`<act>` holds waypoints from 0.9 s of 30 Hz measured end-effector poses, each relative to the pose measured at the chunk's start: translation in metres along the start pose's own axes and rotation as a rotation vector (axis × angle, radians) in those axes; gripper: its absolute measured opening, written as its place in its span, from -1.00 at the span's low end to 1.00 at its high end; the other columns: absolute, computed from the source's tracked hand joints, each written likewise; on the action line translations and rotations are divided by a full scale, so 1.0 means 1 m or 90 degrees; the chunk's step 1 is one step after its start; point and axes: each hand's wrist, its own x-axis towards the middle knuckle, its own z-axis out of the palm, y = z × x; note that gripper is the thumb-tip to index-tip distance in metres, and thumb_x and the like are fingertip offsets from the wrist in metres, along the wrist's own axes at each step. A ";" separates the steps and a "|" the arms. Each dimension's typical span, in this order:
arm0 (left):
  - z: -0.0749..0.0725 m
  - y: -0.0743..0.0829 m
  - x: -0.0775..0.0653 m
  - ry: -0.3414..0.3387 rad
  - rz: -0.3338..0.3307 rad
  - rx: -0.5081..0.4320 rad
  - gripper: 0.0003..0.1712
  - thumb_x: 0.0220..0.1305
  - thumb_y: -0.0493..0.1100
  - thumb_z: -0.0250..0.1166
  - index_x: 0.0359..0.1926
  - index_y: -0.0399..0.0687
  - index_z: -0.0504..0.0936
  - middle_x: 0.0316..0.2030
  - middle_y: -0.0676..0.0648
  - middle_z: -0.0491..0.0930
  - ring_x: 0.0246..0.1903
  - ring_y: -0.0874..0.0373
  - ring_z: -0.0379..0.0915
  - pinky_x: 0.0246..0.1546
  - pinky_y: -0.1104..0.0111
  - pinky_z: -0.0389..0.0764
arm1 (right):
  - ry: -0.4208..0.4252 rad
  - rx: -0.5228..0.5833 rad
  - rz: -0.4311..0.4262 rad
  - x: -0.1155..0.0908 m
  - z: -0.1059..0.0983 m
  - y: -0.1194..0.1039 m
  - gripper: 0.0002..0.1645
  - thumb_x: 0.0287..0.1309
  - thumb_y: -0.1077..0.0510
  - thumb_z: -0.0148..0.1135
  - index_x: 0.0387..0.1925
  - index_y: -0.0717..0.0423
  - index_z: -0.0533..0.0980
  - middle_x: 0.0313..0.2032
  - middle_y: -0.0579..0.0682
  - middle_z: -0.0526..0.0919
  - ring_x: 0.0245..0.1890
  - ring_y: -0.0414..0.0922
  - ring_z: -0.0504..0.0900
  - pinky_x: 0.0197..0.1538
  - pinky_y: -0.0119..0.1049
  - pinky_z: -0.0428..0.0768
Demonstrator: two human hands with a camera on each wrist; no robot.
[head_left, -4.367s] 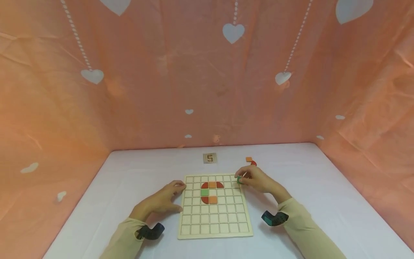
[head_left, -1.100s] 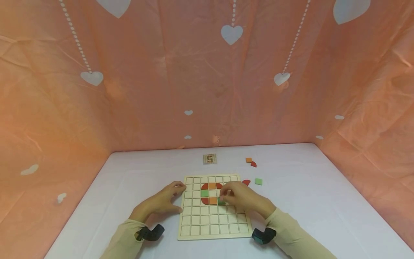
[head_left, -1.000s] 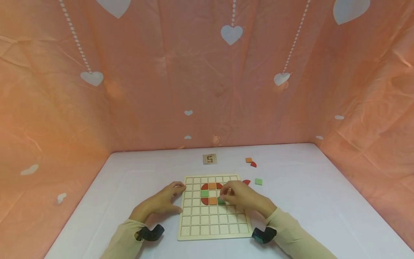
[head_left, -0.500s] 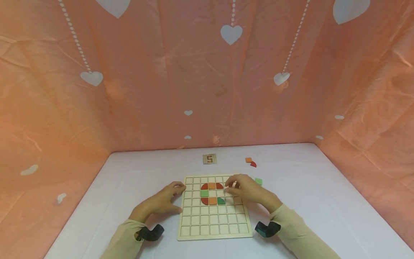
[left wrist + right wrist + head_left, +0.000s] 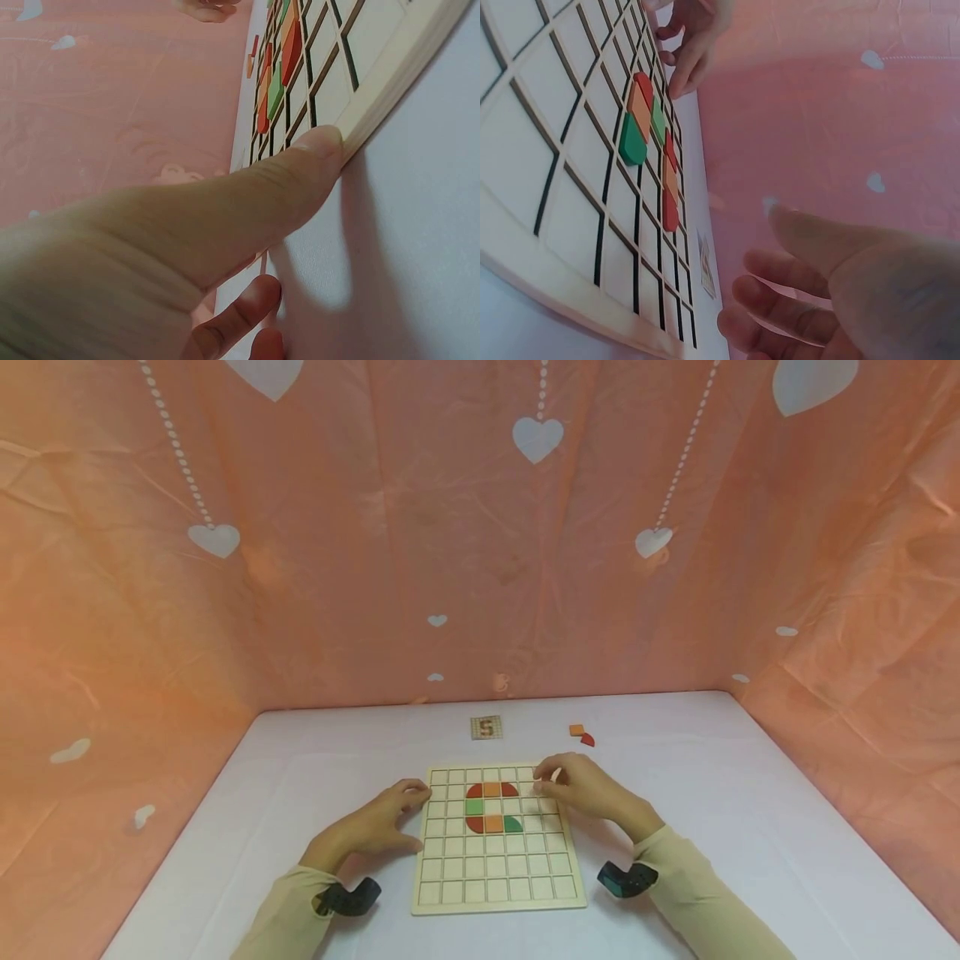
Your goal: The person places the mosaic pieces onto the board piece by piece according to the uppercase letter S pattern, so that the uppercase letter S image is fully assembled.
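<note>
Board (image 5: pixel 497 889) flat on white counter (image 5: pixel 300 768). In its grid: far row of three tiles (image 5: pixel 492 789), red-orange-red; light green tile (image 5: pixel 475 807); near row (image 5: pixel 493 824), red-orange-dark green. Left hand (image 5: pixel 375 822): grip spread, thumb touching left edge. Right hand (image 5: pixel 588 787): at far right corner, grip loosely spread, thumb apart from fingers. Beyond: orange square (image 5: pixel 576 730), red piece (image 5: pixel 587 740), patterned card (image 5: pixel 487 727).

One high view, two near ones
Head camera faces forward and down over the counter (image 5: pixel 337 745); wrist cameras (image 5: pixel 356 898) (image 5: pixel 630 880) look low across the gridded board (image 5: pixel 497 867), common to all.
</note>
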 end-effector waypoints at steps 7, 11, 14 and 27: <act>0.000 0.000 0.000 0.004 0.016 0.009 -0.07 0.05 -0.18 0.55 0.40 -0.38 0.36 0.43 -0.31 0.25 0.47 -0.34 0.13 0.47 -0.20 0.21 | 0.015 0.004 0.005 0.000 -0.006 0.006 -0.75 0.27 0.14 0.31 -0.12 0.24 0.67 -0.25 0.03 0.72 -0.43 -0.25 0.52 -0.37 -0.46 0.51; 0.000 0.000 0.000 0.007 0.021 0.011 -0.07 0.05 -0.19 0.54 0.40 -0.40 0.35 0.43 -0.33 0.25 0.46 -0.35 0.13 0.47 -0.20 0.20 | 0.030 0.002 0.026 0.000 -0.012 0.010 -0.75 0.28 0.15 0.30 -0.11 0.24 0.67 -0.23 0.05 0.73 -0.37 -0.19 0.53 -0.36 -0.44 0.52; 0.000 0.000 0.001 0.007 0.021 0.006 -0.08 0.05 -0.20 0.53 0.40 -0.41 0.35 0.43 -0.33 0.25 0.46 -0.36 0.12 0.48 -0.20 0.20 | 0.034 0.007 0.036 -0.001 -0.017 0.014 -0.76 0.28 0.16 0.29 -0.11 0.23 0.67 -0.23 0.06 0.73 -0.38 -0.17 0.56 -0.38 -0.43 0.55; -0.001 0.003 -0.002 0.003 -0.006 -0.003 -0.06 0.07 -0.19 0.54 0.43 -0.36 0.33 0.45 -0.29 0.23 0.49 -0.33 0.09 0.48 -0.20 0.20 | 0.040 0.028 0.089 -0.005 -0.039 0.045 -0.71 0.30 0.15 0.27 -0.07 0.29 0.64 -0.11 0.19 0.71 -0.35 -0.13 0.58 -0.29 -0.36 0.58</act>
